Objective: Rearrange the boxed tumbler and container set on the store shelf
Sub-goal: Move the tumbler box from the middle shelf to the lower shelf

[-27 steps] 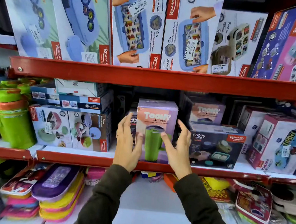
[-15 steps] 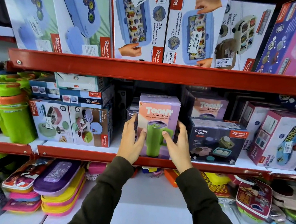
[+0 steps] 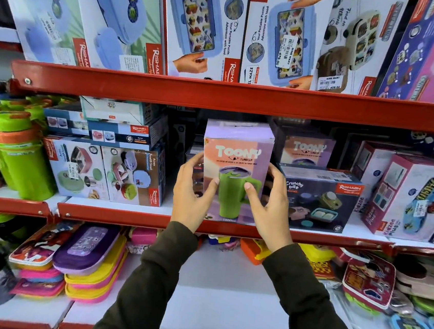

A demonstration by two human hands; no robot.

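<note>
A lilac and orange tumbler box (image 3: 238, 150) with a green mug pictured on it stands upright at the front of the middle shelf (image 3: 124, 216). My left hand (image 3: 192, 194) clasps its left side and my right hand (image 3: 270, 204) clasps its right side, thumbs pressed on the front face. Directly to its right lies a dark container set box (image 3: 319, 199) marked Crunchy Bite, touching or nearly touching the tumbler box. A second tumbler box (image 3: 305, 149) stands behind the container set.
Stacked lunch box cartons (image 3: 108, 171) sit left of my hands, green bottles (image 3: 21, 154) further left. Pink toy boxes (image 3: 415, 198) fill the right end. Large cartons (image 3: 206, 26) line the shelf above. Pouches and cases (image 3: 82, 260) lie on the lower shelf.
Both hands have closed in from open beside the tumbler box to gripping its sides. The box now stands closer to the shelf's front edge.
</note>
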